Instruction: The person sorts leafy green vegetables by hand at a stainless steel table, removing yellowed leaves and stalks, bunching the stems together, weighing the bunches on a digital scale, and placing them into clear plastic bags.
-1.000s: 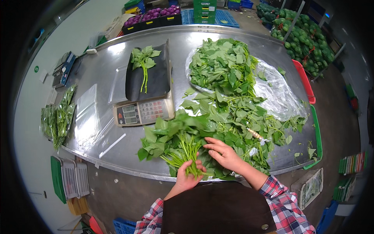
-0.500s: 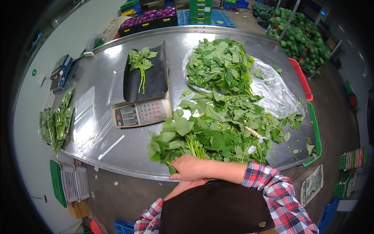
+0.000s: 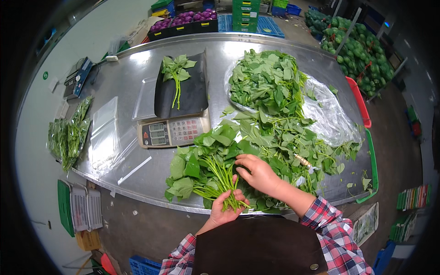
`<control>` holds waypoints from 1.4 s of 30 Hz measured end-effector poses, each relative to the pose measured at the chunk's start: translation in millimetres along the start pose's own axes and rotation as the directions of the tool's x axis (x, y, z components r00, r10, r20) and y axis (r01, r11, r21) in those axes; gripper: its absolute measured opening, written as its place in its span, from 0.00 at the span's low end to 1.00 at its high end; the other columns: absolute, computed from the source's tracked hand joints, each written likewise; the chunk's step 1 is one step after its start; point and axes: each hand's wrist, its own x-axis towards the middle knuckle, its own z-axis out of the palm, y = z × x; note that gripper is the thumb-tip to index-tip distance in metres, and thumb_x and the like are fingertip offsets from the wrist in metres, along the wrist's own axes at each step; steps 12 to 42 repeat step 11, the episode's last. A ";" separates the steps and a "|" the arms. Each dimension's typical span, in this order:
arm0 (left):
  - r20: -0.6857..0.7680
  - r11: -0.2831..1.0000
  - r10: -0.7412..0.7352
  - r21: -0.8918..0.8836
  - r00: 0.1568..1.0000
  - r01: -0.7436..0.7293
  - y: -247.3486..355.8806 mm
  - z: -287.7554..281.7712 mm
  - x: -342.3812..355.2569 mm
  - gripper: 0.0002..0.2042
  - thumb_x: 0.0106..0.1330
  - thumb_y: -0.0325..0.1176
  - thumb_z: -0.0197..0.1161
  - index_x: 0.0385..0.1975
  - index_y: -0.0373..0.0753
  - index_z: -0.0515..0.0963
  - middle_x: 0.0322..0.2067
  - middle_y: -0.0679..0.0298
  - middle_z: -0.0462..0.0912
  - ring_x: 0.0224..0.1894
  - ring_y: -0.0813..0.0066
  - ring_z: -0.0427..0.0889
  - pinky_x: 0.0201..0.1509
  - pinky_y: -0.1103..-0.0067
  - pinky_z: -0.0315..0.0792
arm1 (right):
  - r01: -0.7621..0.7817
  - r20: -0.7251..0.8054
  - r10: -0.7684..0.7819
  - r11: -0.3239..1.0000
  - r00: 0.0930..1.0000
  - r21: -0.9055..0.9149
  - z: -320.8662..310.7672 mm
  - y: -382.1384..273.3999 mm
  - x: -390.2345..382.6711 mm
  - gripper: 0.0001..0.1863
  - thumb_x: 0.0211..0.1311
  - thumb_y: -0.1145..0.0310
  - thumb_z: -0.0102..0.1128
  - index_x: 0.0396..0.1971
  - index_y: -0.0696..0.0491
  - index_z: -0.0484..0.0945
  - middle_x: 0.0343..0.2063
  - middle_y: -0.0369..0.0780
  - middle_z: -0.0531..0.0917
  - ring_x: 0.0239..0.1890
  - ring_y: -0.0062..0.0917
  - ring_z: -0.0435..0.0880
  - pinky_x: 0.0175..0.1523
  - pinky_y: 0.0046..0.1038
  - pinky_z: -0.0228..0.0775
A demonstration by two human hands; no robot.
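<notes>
My left hand [image 3: 224,206] is wrapped round the stem ends of a bunch of leafy greens [image 3: 215,174] at the table's near edge. The leaves of this bunch fan out to the left and away from me. Just right of it, my right hand [image 3: 260,176] has its fingers apart and curved over the greens, with nothing plainly held. A heap of loose leafy greens [image 3: 270,78] lies beyond, partly on clear plastic film [image 3: 332,114]. On the scale [image 3: 176,130], a small sprig of greens [image 3: 176,75] rests in the dark tray.
Clear plastic bags [image 3: 105,137] and bagged greens [image 3: 68,135] lie on the left of the metal table [image 3: 151,178]. A second scale [image 3: 78,78] stands at the far left. Red [image 3: 359,103] and green [image 3: 369,165] crates adjoin the right edge. Purple vegetables [image 3: 185,18] fill crates beyond.
My right hand has come off the bunch and moved right and away from me. The bunch's stems now point toward me in my left hand, which was mostly hidden before.
</notes>
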 end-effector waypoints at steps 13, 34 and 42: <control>-0.017 0.984 -0.132 0.119 0.991 0.133 0.6 -8.2 -0.5 0.10 0.62 0.39 0.54 0.36 0.40 0.67 0.31 0.68 0.69 0.39 0.72 0.69 0.60 0.66 0.56 | -0.275 0.241 0.294 0.955 0.925 -0.108 14.1 -24.0 26.9 0.12 0.43 0.63 0.64 0.26 0.54 0.78 0.28 0.43 0.80 0.30 0.35 0.81 0.37 0.31 0.72; -0.017 0.984 -0.132 0.119 0.991 0.133 0.6 -8.2 -0.5 0.10 0.62 0.39 0.54 0.36 0.40 0.67 0.31 0.68 0.69 0.39 0.72 0.69 0.60 0.66 0.56 | -0.275 0.241 0.294 0.955 0.925 -0.108 14.1 -24.0 26.9 0.12 0.43 0.63 0.64 0.26 0.54 0.78 0.28 0.43 0.80 0.30 0.35 0.81 0.37 0.31 0.72; -0.017 0.984 -0.132 0.119 0.991 0.133 0.6 -8.2 -0.5 0.10 0.62 0.39 0.54 0.36 0.40 0.67 0.31 0.68 0.69 0.39 0.72 0.69 0.60 0.66 0.56 | -0.275 0.241 0.294 0.955 0.925 -0.108 14.1 -24.0 26.9 0.12 0.43 0.63 0.64 0.26 0.54 0.78 0.28 0.43 0.80 0.30 0.35 0.81 0.37 0.31 0.72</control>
